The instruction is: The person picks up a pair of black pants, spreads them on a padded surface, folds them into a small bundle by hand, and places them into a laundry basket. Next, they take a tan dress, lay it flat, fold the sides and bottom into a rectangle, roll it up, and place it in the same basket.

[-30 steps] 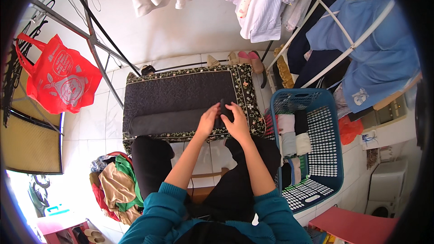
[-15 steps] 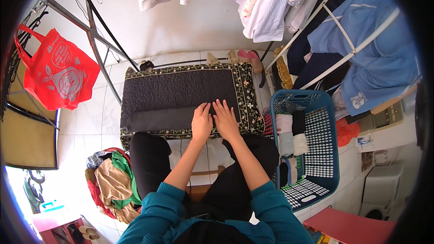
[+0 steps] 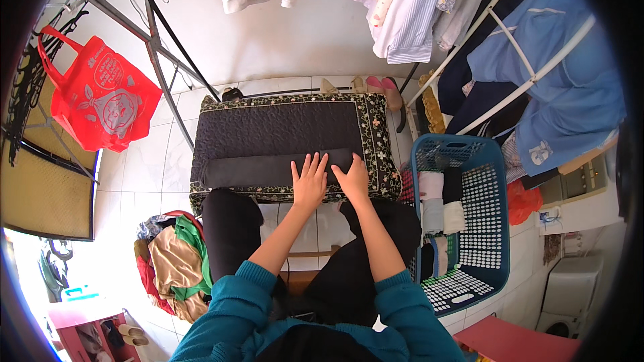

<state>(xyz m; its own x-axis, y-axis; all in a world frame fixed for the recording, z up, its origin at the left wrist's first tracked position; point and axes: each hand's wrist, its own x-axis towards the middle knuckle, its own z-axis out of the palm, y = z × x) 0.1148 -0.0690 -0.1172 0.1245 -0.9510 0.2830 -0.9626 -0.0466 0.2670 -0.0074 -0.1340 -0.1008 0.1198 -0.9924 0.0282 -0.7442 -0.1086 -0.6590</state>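
Note:
A dark grey cloth, folded into a long narrow strip (image 3: 251, 171), lies along the near side of a black quilted mat with a floral border (image 3: 282, 124). My left hand (image 3: 310, 181) rests flat on the strip toward its right part, fingers spread. At the strip's right end is my right hand (image 3: 353, 178), its thumb stretched out to the left and its other fingers close together, bent over the cloth. Whether those fingertips press under the end is hidden. Both hands touch the cloth, a small gap between them.
A blue laundry basket (image 3: 496, 228) with several rolled clothes (image 3: 433, 214) stands right. A heap of clothes (image 3: 176, 255) lies on the floor at left. A red bag (image 3: 107, 97) hangs from a metal rack (image 3: 153, 40); more clothes (image 3: 409, 20) hang at the back.
My right hand has shifted right to the strip's end, its fingers bending and thumb spreading. My left hand's fingers have spread apart on the cloth. The whole view has shifted slightly.

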